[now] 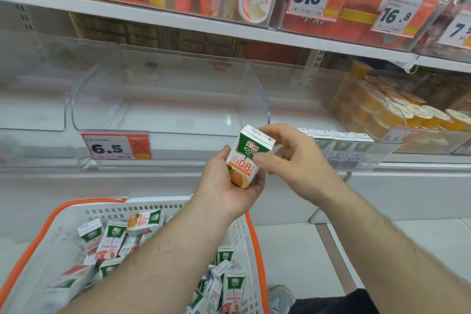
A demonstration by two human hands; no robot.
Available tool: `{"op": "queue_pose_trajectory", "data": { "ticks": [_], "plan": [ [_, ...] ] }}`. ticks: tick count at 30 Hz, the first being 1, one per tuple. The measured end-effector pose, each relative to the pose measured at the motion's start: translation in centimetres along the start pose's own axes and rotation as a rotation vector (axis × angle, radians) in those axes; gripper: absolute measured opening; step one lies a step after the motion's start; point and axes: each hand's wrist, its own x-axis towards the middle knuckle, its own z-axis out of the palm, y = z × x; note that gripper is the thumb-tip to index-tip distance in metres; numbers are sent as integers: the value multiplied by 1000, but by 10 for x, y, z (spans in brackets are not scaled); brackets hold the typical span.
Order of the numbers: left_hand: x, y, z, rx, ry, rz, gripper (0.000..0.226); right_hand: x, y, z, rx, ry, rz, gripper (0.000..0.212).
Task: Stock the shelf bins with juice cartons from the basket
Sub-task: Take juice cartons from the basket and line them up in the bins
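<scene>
An orange-flavoured juice carton (246, 158), white with a green top band, is upright in front of the shelf. My left hand (228, 186) cups its base and left side. My right hand (290, 158) pinches its upper right edge between thumb and fingers. Below, a white basket (76, 216) with orange handles holds several loose juice cartons (114, 239) lying at all angles. A clear shelf bin (158, 109) straight ahead has nothing in it. The bin to its right holds a front row of blue-labelled cartons (339, 145).
A 6.5 price tag (116, 146) hangs on the clear bin's front. Orange jelly cups (397, 109) fill a bin at the right. The upper shelf (178, 18) carries packed bins with price tags. White floor and my shoe (280, 296) lie beside the basket.
</scene>
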Motion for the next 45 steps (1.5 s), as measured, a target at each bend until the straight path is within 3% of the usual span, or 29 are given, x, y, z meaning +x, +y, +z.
{"op": "queue_pose_trajectory", "data": {
  "ticks": [5,8,14,18,23,29,32,34,39,45],
  "plan": [
    [-10,19,-16,78,0,32,44,1,-9,29,66,-79,3,21],
    [-22,33,-34,113,40,124,48,5,-20,41,161,-139,28,16],
    [-33,84,-88,85,445,436,17,38,-61,73,224,-59,-67,15],
    [-45,116,-110,76,557,603,21,83,-88,112,100,-44,-80,15],
    [-46,130,-126,107,531,653,32,141,-95,173,-124,-225,27,17],
    [-45,134,-128,56,479,616,31,153,-100,204,-270,-571,118,10],
    [-45,135,-129,31,447,605,29,156,-100,207,-150,-635,203,5],
    [-46,135,-129,28,439,604,25,159,-97,208,-87,-674,292,15],
    [-45,134,-136,68,433,601,23,161,-106,206,-234,-756,308,14],
    [-47,136,-149,183,424,616,23,152,-124,207,-505,-761,254,28]
  ]
}}
